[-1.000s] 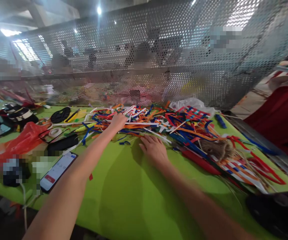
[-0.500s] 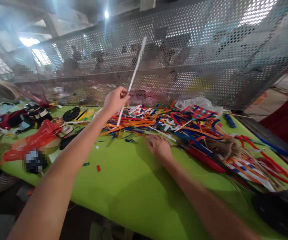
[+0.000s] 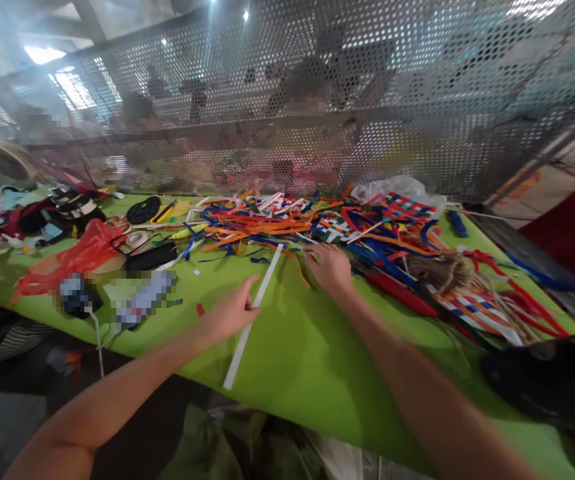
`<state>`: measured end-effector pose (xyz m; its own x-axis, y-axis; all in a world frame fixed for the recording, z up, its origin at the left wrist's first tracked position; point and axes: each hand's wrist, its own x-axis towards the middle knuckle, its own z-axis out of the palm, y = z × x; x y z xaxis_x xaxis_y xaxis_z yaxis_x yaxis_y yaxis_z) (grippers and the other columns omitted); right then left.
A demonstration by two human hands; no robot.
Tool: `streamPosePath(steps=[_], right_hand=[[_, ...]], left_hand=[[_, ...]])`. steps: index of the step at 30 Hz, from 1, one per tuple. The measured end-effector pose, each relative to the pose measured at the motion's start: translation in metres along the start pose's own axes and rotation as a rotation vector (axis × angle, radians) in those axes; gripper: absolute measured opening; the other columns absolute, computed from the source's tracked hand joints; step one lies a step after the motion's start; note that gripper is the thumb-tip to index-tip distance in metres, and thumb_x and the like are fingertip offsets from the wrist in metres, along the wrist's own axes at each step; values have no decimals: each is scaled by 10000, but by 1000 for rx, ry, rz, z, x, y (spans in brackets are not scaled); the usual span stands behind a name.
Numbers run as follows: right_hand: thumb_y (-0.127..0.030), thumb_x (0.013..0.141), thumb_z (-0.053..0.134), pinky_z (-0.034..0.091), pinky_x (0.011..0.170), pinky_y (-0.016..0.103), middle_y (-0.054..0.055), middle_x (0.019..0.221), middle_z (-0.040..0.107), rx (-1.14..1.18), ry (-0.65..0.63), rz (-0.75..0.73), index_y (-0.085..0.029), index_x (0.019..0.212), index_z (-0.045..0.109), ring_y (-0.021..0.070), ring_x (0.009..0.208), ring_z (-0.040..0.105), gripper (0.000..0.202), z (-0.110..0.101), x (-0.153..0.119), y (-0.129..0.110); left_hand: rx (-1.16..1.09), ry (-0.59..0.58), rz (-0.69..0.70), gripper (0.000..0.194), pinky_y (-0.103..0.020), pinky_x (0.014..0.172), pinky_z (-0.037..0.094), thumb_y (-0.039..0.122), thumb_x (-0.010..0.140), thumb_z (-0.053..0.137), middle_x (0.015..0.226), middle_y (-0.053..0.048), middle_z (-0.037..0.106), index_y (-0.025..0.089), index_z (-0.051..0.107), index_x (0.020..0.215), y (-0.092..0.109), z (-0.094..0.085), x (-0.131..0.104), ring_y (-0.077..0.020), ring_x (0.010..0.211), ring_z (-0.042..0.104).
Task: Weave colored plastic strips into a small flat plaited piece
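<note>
On my feed, L hand [image 3: 237, 308] has thumb & fingers apart at the white strip [image 3: 240, 353], which looks to lie slantwise on the green tabletop [image 3: 292, 373]; R hand [image 3: 332, 268] is at near edge of the coloured strip pile [image 3: 267, 230], can't tell if it's gripping. I'd pin the strip lightly mid-length w/ fingertips, no creasing, clear of the pile.

Left hand [image 3: 234, 308] overlaps a white strip [image 3: 240, 351], perhaps touching; right hand [image 3: 331, 268] lies near coloured strips [image 3: 267, 230].
</note>
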<state>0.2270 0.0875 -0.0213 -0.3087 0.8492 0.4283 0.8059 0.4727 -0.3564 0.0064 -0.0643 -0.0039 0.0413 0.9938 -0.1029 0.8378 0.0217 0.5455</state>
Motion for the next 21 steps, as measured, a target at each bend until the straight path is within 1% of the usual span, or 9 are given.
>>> streamPosePath(steps=[4,7,8,10,12,14,16,19,21], right_hand=[[-303,917,553,448,771,339,91,901,756,-63,-38,-13,-205,818,740,256,913,630,233,0,-1,-2],[-354,885,609,432,752,342,87,868,740,-126,-99,-43,-208,754,704,261,908,625,218,1,-3,-9],[-350,874,622,428,756,343,86,874,739,-144,-111,-55,-209,753,698,261,913,626,200,1,-4,-11],[-302,859,620,419,755,339,85,887,741,-173,-121,-70,-212,754,690,257,914,630,156,1,-5,-13],[-244,857,582,409,730,328,86,896,748,-182,-109,-53,-214,764,689,250,903,635,145,1,-6,-13],[-217,859,535,391,679,310,85,890,753,-164,-88,12,-217,779,691,239,866,641,175,0,-4,-11],[-235,862,517,360,621,291,77,871,753,-116,-84,108,-221,796,691,225,803,640,186,-2,-1,-8],[-302,865,532,314,566,272,58,829,747,-22,-92,228,-228,816,682,205,720,624,174,-7,4,-4],[-341,869,535,298,553,267,47,783,735,28,-94,256,-229,813,671,198,689,612,185,-10,6,-3]], left_hand=[[207,0,7,470,-312,678,500,339,893,640,846,-2,738,266,572,1353,-2,6,-16,-219,783,707],[347,104,172,396,-353,848,529,369,948,576,1130,-67,726,271,600,1331,1,9,-19,-246,1046,685],[382,120,261,412,-369,950,506,357,969,543,1264,-83,682,266,571,1370,1,12,-19,-249,1182,632],[437,97,418,473,-416,1146,372,352,1002,482,1489,-87,538,262,473,1467,0,19,-17,-245,1408,458],[471,46,497,550,-481,1240,211,414,1019,440,1609,-83,387,258,361,1540,-3,29,-14,-246,1511,301],[486,9,495,625,-538,1252,139,494,1021,402,1644,-102,307,239,276,1578,-6,38,-7,-256,1534,247],[487,-13,464,677,-577,1243,138,553,1016,368,1653,-122,267,215,244,1589,-6,43,1,-269,1536,241],[486,-34,427,701,-617,1224,175,581,1014,335,1656,-130,245,186,248,1587,0,43,17,-285,1535,243],[486,-16,427,685,-623,1222,184,567,1016,347,1653,-126,257,192,264,1583,6,39,27,-287,1534,244]])
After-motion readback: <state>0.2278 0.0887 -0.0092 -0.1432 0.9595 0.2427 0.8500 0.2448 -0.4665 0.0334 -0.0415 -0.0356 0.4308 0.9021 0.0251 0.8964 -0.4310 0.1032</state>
